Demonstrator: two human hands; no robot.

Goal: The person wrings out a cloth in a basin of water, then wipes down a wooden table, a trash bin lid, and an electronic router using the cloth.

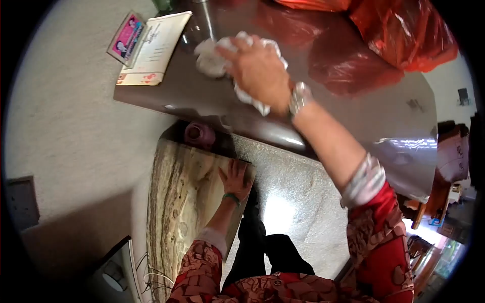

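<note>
My right hand [260, 70] presses a crumpled white cloth [212, 58] flat on the glossy dark brown tabletop [353, 116], with a silver watch on the wrist. Lower down, my left hand [235, 178] rests palm down with spread fingers on the edge of a beige marbled slab [179, 202]. A green band circles the left wrist. Both sleeves are red with a pattern.
A cream booklet [154, 48] and a pink card [126, 38] lie at the table's far left corner. Red plastic bags [399, 30] sit at the top right. A small purple round object [199, 134] stands under the table edge. Speckled floor [298, 202] lies below.
</note>
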